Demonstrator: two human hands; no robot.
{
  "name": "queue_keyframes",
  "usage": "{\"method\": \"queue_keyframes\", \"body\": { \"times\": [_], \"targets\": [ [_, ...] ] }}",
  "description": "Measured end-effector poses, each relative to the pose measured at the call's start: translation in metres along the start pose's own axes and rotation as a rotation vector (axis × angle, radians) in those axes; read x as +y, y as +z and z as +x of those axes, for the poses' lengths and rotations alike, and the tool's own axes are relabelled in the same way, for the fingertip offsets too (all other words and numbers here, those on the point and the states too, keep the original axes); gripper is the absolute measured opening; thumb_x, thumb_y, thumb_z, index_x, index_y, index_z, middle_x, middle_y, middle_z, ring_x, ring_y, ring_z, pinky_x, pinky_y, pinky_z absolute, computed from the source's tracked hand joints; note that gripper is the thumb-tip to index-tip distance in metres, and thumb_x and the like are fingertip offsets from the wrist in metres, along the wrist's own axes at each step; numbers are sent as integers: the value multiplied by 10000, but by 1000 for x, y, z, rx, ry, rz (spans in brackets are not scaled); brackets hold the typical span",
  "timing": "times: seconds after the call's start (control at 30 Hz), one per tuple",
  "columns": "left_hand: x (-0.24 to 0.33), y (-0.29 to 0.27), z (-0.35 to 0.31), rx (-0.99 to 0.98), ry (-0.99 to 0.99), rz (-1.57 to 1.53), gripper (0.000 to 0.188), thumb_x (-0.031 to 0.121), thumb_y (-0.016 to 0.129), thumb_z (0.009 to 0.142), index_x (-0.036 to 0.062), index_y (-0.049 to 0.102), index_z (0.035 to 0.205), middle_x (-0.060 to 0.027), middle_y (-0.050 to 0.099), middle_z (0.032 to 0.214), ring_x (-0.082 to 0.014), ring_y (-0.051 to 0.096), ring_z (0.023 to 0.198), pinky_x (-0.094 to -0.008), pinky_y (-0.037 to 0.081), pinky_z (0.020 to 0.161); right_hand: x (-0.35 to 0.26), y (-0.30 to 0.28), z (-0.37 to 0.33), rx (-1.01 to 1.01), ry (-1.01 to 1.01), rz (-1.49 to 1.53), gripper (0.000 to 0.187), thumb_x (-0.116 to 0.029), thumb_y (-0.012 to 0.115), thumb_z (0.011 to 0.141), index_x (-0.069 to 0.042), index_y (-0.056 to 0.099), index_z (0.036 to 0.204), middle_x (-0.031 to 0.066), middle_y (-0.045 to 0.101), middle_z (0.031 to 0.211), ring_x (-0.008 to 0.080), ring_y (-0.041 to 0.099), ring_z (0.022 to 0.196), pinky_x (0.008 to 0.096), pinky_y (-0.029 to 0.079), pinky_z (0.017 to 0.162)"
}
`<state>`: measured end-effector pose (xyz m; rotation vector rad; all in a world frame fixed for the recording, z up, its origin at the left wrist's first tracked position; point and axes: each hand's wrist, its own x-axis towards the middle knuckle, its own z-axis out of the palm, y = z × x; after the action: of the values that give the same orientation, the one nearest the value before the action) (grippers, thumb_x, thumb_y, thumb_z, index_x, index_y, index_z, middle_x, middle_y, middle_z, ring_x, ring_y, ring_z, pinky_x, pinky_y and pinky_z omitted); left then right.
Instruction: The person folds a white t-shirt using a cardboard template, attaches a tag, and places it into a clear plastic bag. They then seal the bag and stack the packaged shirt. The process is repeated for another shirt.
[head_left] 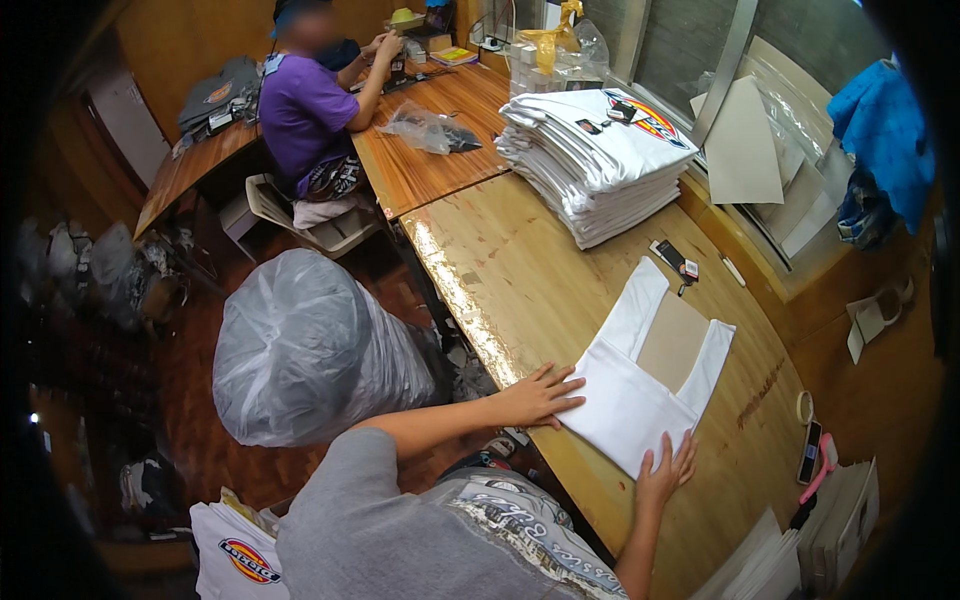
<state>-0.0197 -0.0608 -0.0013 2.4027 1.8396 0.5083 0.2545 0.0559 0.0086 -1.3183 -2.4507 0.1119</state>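
Observation:
A white T-shirt (625, 405) lies partly folded on the wooden table. On it rests a flat tan cardboard sheet (672, 345), with strips of white fabric along both its sides and a fold covering its near end. My left hand (540, 397) lies flat with fingers spread, its tips touching the shirt's left edge. At the near right corner of the fabric, my right hand (668, 470) rests with its fingers stretched out. Neither hand is closed on anything. Beyond the shirt lie black hang tags (675, 262).
A tall stack of folded white shirts (600, 165) stands farther along the table (480, 240). A large plastic-wrapped bundle (300, 340) sits on the floor at left. Across the table's far end, a person in purple (305, 115) handles something. Cardboard sheets (840, 530) stand at the near right.

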Motion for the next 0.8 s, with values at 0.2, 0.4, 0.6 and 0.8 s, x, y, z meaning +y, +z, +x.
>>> {"method": "queue_keyframes", "body": {
  "times": [0.2, 0.4, 0.6, 0.8],
  "targets": [
    [-11, -1, -6, 84, 165, 23, 456, 197, 362, 813, 42, 353, 1241, -163, 338, 1295, -319, 351, 1183, -399, 299, 974, -4, -11, -29, -89, -312, 80, 364, -96, 578, 697, -103, 536, 1058, 128, 423, 1205, 314, 364, 1141, 507, 259, 913],
    [-9, -7, -2, 141, 137, -37, 408, 152, 366, 801, 15, 414, 1183, -149, 440, 1208, -282, 420, 1129, -354, 350, 938, 4, -15, -35, -67, -353, -2, 364, -23, 534, 693, -110, 547, 1046, 115, 458, 1170, 305, 398, 1116, 494, 286, 895],
    [-22, 5, 2, 175, 95, -160, 413, 107, 399, 791, 44, 416, 1199, -126, 463, 1188, -285, 467, 1071, -348, 396, 896, -8, -23, -30, -112, -230, -13, 401, -7, 509, 688, -122, 536, 1071, 100, 457, 1180, 305, 388, 1127, 483, 267, 906],
    [-22, 11, 3, 202, 74, -170, 409, 70, 436, 761, 52, 446, 1169, -112, 491, 1161, -265, 476, 1069, -343, 404, 890, -10, -36, -19, -174, -209, -48, 436, 11, 506, 661, -126, 531, 1074, 93, 463, 1179, 291, 384, 1136, 474, 245, 928]
  ]
}}
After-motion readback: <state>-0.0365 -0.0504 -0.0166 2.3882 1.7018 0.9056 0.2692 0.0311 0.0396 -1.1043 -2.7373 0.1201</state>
